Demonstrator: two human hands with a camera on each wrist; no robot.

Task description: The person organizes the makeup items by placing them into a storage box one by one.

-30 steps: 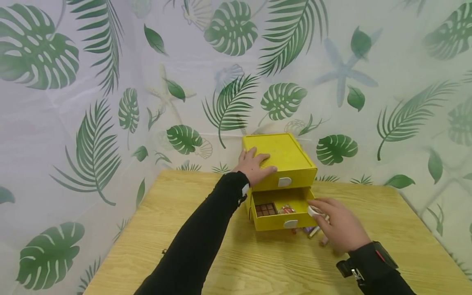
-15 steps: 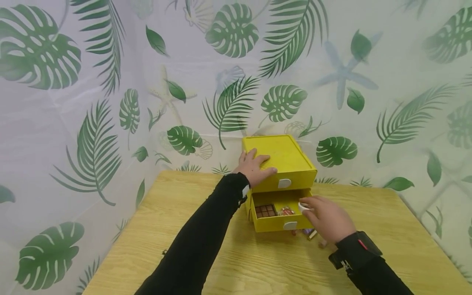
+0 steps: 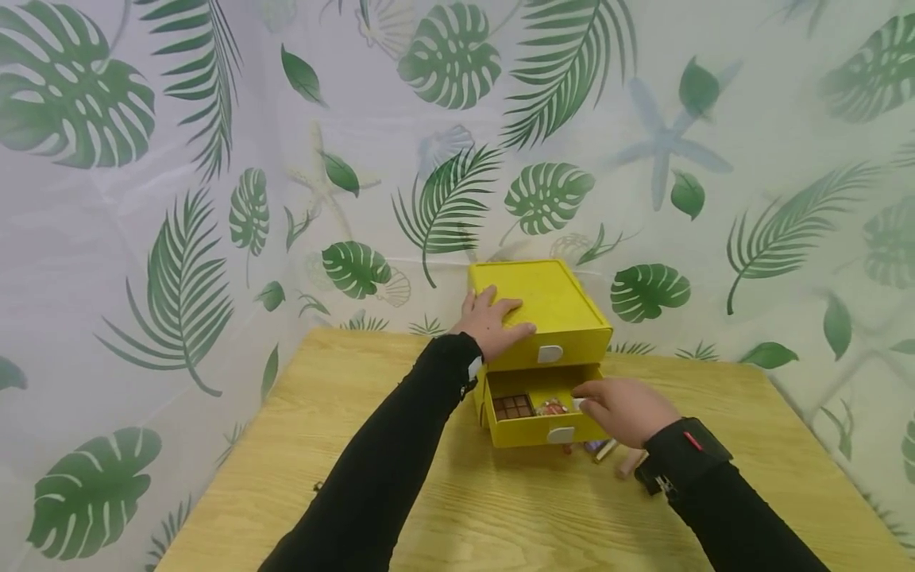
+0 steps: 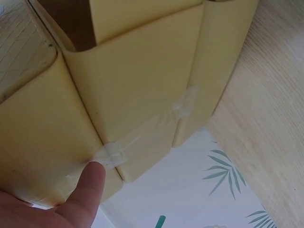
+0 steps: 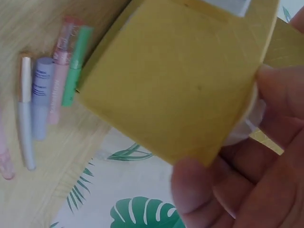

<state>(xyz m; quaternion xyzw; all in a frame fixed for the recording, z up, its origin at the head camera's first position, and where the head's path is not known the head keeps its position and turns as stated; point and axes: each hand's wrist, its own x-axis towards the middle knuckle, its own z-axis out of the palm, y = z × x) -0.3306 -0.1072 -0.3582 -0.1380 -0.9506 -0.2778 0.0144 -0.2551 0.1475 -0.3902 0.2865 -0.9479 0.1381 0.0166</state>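
Observation:
My left hand [image 3: 493, 324] rests with spread fingers on top of a yellow two-drawer box [image 3: 539, 294]. In the left wrist view, one finger [image 4: 88, 185] lies against the box's side, near clear tape. The lower drawer [image 3: 525, 434] is pulled out, holding a brown palette with square pans [image 3: 513, 407] and a small clear packet with red bits [image 3: 552, 407]. At the drawer's right end, my right hand [image 3: 629, 409] pinches a small white rounded object [image 5: 247, 126], partly hidden by the drawer wall and fingers. Its other fingers curl around the drawer's corner in the right wrist view.
Several slim cosmetic tubes lie on the wooden table [image 3: 543, 508] below the drawer's right side, among them a green one [image 5: 77, 66], a lilac one [image 5: 42, 95] and a white one with a gold cap [image 5: 26, 114]. A leaf-print backdrop [image 3: 457, 199] stands behind the box.
My right hand has moved left with the small white object, from beside the drawer's right wall to inside over its right end. The left hand and the box have stayed put.

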